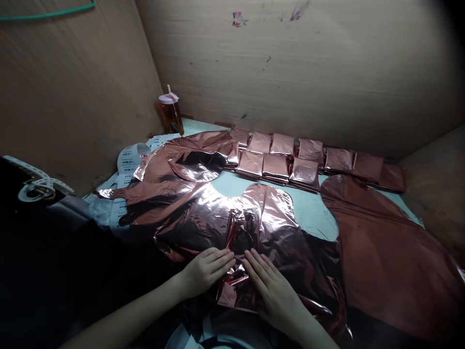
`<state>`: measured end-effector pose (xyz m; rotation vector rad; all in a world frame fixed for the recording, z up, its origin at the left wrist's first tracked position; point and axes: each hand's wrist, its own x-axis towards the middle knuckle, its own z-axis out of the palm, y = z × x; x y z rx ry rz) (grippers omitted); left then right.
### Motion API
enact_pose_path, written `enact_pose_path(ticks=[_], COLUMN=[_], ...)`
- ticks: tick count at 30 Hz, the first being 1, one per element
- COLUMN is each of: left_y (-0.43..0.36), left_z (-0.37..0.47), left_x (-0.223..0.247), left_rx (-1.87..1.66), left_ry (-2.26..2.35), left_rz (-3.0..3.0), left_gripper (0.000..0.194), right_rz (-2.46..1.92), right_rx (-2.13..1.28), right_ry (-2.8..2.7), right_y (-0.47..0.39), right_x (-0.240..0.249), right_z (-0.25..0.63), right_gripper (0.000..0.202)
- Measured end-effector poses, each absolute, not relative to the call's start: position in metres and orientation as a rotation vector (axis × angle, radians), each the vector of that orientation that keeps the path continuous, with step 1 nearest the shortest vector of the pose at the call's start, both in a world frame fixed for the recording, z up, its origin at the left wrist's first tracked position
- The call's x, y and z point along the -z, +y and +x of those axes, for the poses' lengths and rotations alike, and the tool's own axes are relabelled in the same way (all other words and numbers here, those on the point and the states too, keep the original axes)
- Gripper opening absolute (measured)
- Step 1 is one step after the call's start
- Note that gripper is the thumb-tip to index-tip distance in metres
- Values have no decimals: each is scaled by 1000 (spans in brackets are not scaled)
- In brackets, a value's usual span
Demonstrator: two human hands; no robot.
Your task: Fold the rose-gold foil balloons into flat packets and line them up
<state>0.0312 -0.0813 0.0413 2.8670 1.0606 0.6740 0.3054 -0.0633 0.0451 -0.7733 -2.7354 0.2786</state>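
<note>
Rose-gold foil balloons, flat and uninflated, cover much of the table in front of me. On top of a spread balloon (196,213) lies a narrow folded strip of foil (244,237), its lower end near my body. My left hand (208,271) rests on the strip's left side, fingers stretched out and pointing right. Against its right side, my right hand (269,281) lies with straight fingers pointing away from me. The fingertips of both hands are close together but apart. Neither hand is wrapped round anything.
Along the back stand two rows of folded foil packets (278,167). Another flat foil balloon (392,261) spreads at the right. Printed barcode labels (127,165) and a lidded cup with dark liquid (170,114) are at the left. Wooden panels (290,72) enclose the table.
</note>
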Motion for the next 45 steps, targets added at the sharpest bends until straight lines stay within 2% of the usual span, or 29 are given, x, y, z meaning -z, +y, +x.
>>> enact_pose_path(ticks=[4,8,12,18,21,23,24,26,29,31,34,36,39,41,43,45], left_y=[-84,-63,-41,-25,-23,-20,-19,-14,-2,8,20,26,28,23,17,12], left_z=[43,59,72,85,88,88,87,80,62,48,29,18,1,-7,-12,-13], left_x=[-41,-58,-58,-53,-58,-62,-64,-66,-65,-65,-70,-75,-77,-71,-56,-38], left_rx=[-941,-797,-683,-560,-506,-497,-506,-507,-354,-211,-97,-122,-408,-616,-641,-511], left_ry=[1245,1690,1972,2156,2184,2204,2198,2058,1623,1475,1412,1347,1284,1378,1550,1674], left_rz=[2567,2088,1890,1792,1765,1752,1781,2010,2431,2483,2430,2401,2329,2295,2348,2499], left_gripper=[26,19,31,33,23,18,22,44,68,74,83,78,55,47,51,62], right_rz=[-756,-1129,-1520,-1798,-1637,-1373,-1282,-1238,-1271,-1249,-1222,-1225,-1234,-1187,-1092,-971], right_rx=[-383,-726,-783,-273,0,13,-11,-52,-90,-133,-252,-340,-373,-217,34,95], right_ry=[-2321,-1910,-1654,-1798,-2085,-2327,-2415,-2507,-2546,-2574,-2600,-2614,-2611,-2565,-2451,-2359], right_y=[-65,-45,-27,-10,-3,2,5,7,8,8,9,5,-18,-39,-56,-59], right_x=[-36,-42,-44,-38,-38,-37,-36,-35,-35,-38,-46,-50,-42,-26,-10,-6], right_z=[299,285,265,234,224,222,222,223,226,229,232,234,237,238,244,258], right_gripper=[54,25,32,36,46,53,55,58,64,72,101,111,113,109,89,68])
